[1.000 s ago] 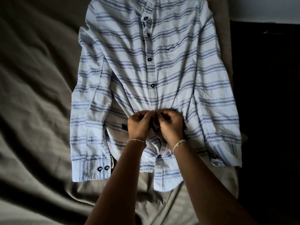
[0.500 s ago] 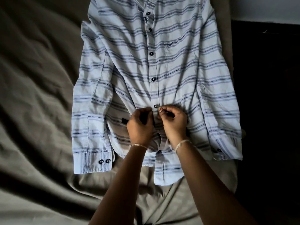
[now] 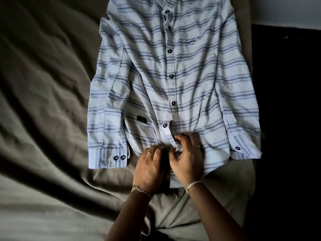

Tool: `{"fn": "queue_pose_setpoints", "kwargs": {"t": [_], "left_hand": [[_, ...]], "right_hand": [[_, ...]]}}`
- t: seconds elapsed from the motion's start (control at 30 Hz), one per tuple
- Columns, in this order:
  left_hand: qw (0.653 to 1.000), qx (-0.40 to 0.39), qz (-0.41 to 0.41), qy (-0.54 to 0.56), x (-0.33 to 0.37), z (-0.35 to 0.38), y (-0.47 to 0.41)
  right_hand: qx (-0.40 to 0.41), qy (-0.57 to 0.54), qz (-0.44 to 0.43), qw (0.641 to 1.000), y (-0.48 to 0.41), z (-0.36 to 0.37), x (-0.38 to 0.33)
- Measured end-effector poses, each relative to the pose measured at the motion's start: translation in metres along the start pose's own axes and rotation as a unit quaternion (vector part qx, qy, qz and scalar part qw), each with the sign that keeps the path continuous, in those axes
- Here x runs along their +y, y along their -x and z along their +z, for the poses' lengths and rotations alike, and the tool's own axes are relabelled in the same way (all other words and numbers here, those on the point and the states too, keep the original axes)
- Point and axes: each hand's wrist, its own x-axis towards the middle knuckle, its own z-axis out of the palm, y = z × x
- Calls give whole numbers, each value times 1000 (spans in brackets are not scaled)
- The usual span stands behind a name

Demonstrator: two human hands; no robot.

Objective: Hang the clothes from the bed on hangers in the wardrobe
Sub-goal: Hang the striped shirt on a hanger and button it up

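Lying face up on the rumpled olive bed (image 3: 43, 119), the striped shirt (image 3: 199, 75) is spread flat, sleeves down its sides. Its left cuff (image 3: 107, 157) shows two dark buttons. Left hand (image 3: 150, 169) sits at the lower front, grip curled onto the shirt fabric. Touching it, right hand (image 3: 188, 162) has its grip pinching the placket (image 3: 178, 148) edge, which gapes just above the hands. The right cuff (image 3: 243, 146) lies near the bed's dark edge.
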Motion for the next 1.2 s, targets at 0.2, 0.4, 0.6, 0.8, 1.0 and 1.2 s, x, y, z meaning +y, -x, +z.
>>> {"fn": "queue_pose_setpoints", "kwargs": {"t": [0.2, 0.4, 0.6, 0.8, 1.0, 1.2], "left_hand": [[1000, 17, -23, -9, 8, -18, 1], [999, 8, -42, -2, 5, -23, 37], [994, -62, -57, -66, -4, -27, 50], [926, -265, -76, -259, 12, -54, 23], [901, -368, -149, -174, 16, -74, -13], [974, -13, -224, 28, 37, -64, -45]], "right_hand": [[22, -9, 13, 1000, 3, 1, -5], [21, -45, 6, 999, 14, -3, -10], [-11, -20, 1, 1000, 14, -6, -10], [-71, 76, -70, 992, -5, -8, -17], [-61, 86, -53, 993, -13, -2, -18], [-36, 96, -8, 995, -21, 2, -19]]}}
